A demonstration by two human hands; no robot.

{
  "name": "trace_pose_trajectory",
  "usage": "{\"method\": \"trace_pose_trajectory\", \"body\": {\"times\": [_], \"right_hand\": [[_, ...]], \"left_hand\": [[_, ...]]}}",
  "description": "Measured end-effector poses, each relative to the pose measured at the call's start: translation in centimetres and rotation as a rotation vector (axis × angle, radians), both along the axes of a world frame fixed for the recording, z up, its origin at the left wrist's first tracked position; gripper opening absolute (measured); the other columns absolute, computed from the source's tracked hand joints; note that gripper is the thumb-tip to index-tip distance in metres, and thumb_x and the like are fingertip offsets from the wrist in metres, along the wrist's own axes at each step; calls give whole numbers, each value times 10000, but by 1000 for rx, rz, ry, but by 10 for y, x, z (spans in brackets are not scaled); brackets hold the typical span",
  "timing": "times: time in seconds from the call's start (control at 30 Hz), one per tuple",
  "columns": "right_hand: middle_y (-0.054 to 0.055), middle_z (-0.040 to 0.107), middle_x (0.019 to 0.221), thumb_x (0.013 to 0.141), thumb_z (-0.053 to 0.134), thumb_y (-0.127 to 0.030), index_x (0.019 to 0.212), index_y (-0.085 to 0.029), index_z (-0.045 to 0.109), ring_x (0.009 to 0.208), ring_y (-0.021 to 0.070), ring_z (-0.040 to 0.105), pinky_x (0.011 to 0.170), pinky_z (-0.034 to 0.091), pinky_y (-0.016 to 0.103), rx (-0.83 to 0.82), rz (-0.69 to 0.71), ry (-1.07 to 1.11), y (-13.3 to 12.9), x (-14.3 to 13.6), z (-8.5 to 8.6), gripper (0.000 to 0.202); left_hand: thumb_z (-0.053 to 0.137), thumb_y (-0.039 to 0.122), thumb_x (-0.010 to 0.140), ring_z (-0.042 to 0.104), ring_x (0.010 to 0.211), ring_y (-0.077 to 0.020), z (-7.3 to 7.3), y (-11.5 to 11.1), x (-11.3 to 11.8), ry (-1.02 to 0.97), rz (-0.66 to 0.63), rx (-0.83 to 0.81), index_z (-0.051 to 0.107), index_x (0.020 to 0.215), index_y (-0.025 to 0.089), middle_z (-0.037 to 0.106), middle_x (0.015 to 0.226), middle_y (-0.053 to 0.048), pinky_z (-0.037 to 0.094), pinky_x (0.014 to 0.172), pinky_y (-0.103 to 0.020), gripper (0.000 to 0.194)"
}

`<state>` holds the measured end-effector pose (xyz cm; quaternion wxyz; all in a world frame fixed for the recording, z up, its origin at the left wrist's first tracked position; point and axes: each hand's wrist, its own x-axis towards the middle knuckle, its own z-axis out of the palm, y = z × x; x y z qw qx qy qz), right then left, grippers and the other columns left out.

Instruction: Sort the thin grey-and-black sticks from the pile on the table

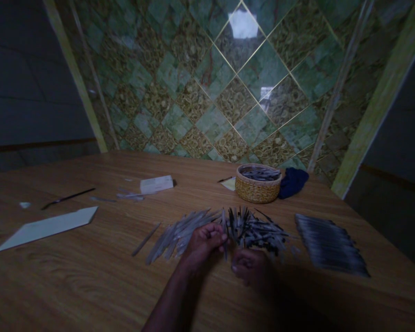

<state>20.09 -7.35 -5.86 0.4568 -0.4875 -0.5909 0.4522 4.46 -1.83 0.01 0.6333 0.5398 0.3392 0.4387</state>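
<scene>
Between thumb and fingers, my left hand (207, 240) pinches a thin translucent stick (224, 220) that stands nearly upright. Just right of it and lower, my right hand (247, 265) is dark and blurred, its fingers curled; whether it grips anything is hidden. Beyond my left hand lies a fanned heap of pale, clear sticks (173, 235). A pile of black-ended sticks (259, 233) spreads beyond my right hand. One loose stick (145, 240) lies left of the pale heap. A neat row of dark sticks (332, 244) lies at the right.
A woven basket (257, 190) full of sticks stands at the back beside a dark blue cloth (293, 182). A white box (156, 184), small pale strips (129, 195), a dark thin tool (68, 198) and a pale flat board (48, 227) lie left on the wooden table (90, 286).
</scene>
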Motion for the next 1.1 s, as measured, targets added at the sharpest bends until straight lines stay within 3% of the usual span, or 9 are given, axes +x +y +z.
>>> {"method": "trace_pose_trajectory", "body": {"times": [0.13,0.33,1.1], "right_hand": [[-52,473,528,647,540,-158,655,-165,574,486,75,427,466,304,187,72,12,-162,-5,-4,-3,35],[-68,436,504,649,526,-136,652,-174,554,471,72,399,457,262,186,89,16,-256,-4,-4,-10,47],[-59,420,535,651,548,-194,604,-187,493,507,83,391,494,280,204,72,-20,-235,-5,-3,-10,72]], "left_hand": [[779,311,588,525,436,-73,2,-2,3,-2,-9,6,576,698,146,678,587,-16,371,452,-174,284],[788,311,561,512,422,-72,3,-4,6,16,-26,-12,572,680,144,645,548,9,365,442,-176,297],[776,318,574,516,440,-82,-3,-8,12,91,-113,-10,561,676,145,574,513,36,368,453,-191,294]]}}
